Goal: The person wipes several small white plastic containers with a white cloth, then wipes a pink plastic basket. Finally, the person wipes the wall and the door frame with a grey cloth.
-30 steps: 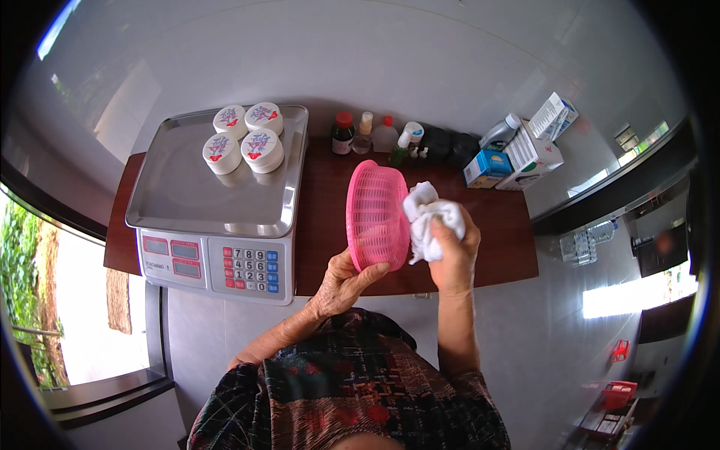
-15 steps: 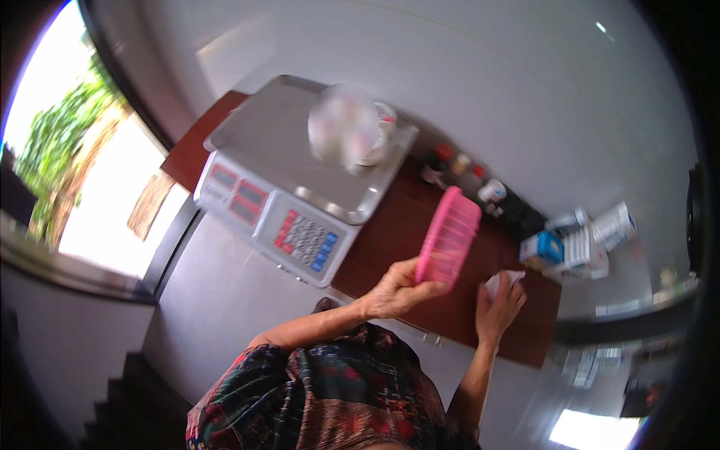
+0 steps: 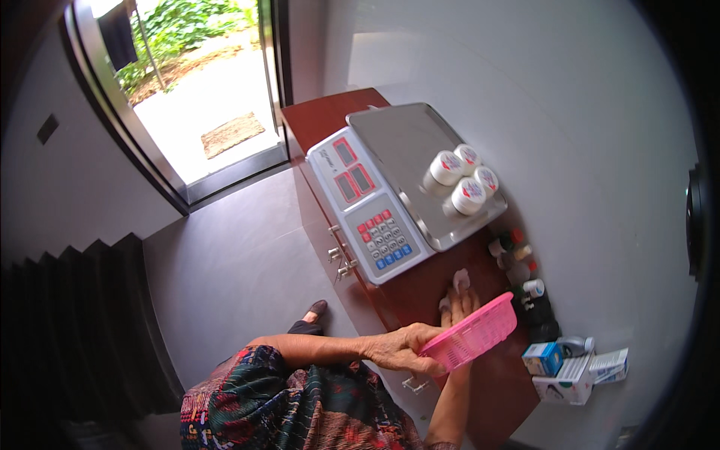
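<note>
My left hand (image 3: 405, 349) grips one end of a pink slotted plastic basket (image 3: 480, 330), thumb on its near side. The basket is tilted on edge above the dark red wooden cabinet top (image 3: 499, 420). Beyond and partly behind it, my right hand (image 3: 465, 306) lies on the wood, fingers forward over a pale crumpled tissue or cloth (image 3: 461, 279). Part of that palm and wrist is hidden by the basket. Left of this hand stands a grey electronic scale (image 3: 367, 206) with a metal pan (image 3: 409, 139). Several white lidded jars (image 3: 469, 192) cluster on the pan.
Along the wall stand small bottles with red and white caps (image 3: 517, 251) and dark items. Nearer are a blue box (image 3: 541, 358) and a white box (image 3: 566, 382). Drawer handles (image 3: 341, 259) jut from the cabinet front. A doorway (image 3: 202, 112) opens outdoors at the far left.
My right hand has slid the tissue across the wood toward the scale. The basket has swung lower, crossing in front of my right hand. The whole view has turned.
</note>
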`<state>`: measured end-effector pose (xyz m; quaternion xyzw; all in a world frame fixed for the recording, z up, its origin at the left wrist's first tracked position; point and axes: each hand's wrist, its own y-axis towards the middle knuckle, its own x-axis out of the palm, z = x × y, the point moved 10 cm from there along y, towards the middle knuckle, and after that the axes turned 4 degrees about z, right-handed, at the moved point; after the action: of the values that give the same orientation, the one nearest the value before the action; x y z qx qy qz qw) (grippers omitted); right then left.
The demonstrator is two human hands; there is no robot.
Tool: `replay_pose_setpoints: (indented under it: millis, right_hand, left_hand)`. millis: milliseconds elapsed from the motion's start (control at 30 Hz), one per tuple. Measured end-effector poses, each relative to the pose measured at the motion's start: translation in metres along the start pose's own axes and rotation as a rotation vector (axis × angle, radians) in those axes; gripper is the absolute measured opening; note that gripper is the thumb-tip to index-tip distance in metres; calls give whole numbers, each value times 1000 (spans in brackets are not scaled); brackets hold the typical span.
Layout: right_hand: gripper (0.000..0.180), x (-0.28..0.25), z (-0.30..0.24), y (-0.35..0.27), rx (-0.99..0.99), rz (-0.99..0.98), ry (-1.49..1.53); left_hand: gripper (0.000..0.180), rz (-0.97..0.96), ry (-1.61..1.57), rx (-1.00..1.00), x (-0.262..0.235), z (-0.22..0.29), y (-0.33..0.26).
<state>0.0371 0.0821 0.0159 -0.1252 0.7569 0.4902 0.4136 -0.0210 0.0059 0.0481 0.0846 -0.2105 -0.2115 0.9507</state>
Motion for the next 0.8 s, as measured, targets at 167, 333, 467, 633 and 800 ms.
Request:
replay_pose_setpoints:
  millis: [167,333,467,633,800]
  right_hand:
    - [32,15,-49,-1,-84,-155,154]
    - [47,53,-31,-55,355,-251,647]
    - [47,72,-49,-48,273,-217,244]
    - [48,78,-52,-41,304,-179,-68]
    - [49,61,-14,-8,740,-242,56]
  left_hand:
    - [33,24,-56,-56,-17,-6,-28]
    - [32,51,-70,87,-54,46,-57]
    - [30,27,-132,84,-87,64,-82]
    - [47,23,-38,75,-143,89,-117]
    - [40,253,-42,24,-219,123,-155]
